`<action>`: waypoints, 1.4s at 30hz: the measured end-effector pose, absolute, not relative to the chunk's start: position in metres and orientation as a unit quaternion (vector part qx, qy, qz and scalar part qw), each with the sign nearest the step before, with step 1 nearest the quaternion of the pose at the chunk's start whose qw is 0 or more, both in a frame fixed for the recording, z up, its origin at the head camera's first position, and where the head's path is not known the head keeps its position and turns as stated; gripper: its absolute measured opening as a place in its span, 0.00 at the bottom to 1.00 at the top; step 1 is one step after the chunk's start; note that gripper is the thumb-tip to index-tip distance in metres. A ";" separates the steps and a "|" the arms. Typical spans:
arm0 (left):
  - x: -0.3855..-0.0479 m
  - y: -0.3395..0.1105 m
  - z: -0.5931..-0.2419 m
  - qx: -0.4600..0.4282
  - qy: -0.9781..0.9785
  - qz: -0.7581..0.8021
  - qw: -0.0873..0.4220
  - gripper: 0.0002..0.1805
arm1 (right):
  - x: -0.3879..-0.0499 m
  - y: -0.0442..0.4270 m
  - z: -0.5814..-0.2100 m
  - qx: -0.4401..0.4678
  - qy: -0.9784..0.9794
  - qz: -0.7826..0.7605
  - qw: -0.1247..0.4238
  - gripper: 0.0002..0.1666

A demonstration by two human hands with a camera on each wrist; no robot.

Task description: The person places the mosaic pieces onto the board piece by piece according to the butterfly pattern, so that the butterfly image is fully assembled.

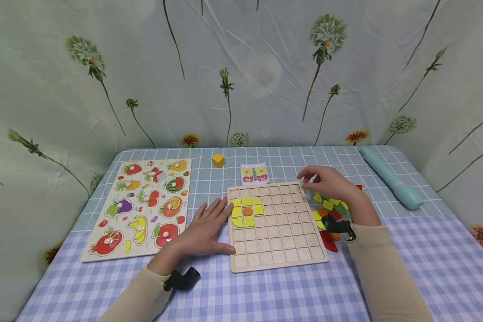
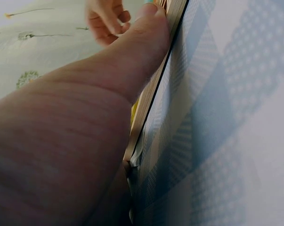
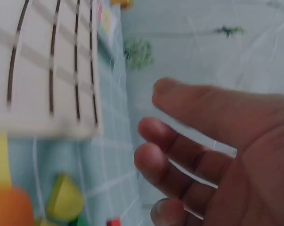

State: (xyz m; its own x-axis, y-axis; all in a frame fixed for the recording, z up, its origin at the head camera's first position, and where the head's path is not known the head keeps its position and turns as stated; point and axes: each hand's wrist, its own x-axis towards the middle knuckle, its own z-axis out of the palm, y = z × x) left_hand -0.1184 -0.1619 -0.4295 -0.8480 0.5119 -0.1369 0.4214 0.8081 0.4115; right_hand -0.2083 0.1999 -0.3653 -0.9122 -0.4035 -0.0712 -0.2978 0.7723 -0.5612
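Pale wood, ruled into squares, makes up the grid board [image 1: 281, 232] in front of me, where yellow tiles [image 1: 258, 209] surround an orange disc [image 1: 247, 211] toward the upper left. My left hand [image 1: 203, 235] rests at its left edge, fingers straight and spread, thumb on the rim near the lower corner. By the far right corner my right hand [image 1: 325, 181] hovers with fingers loosely bent, thumb apart from them, holding nothing. Loose mosaic pieces [image 1: 328, 205] lie just beside the board's right edge; a butterfly pattern card [image 1: 254, 174] sits behind it.
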 end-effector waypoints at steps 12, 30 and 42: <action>-0.118 -0.162 -0.430 0.241 0.943 0.197 0.120 0.67 | -0.215 0.245 -0.382 -0.143 0.939 -0.275 0.151 0.14; -0.119 -0.161 -0.431 0.238 0.943 0.200 0.118 0.67 | -0.215 0.278 -0.382 -0.097 0.925 -0.270 0.249 0.21; -0.118 -0.161 -0.430 0.242 0.943 0.199 0.115 0.67 | -0.214 0.276 -0.384 -0.097 0.930 -0.262 0.239 0.20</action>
State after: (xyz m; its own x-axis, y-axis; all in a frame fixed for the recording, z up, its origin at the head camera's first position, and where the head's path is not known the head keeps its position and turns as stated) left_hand -0.1185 -0.1610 -0.4303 -0.8562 0.5022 -0.1212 0.4104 0.8037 0.4308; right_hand -0.2141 0.2762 -0.3840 -0.8672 -0.3050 -0.3937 -0.0546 0.8440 -0.5336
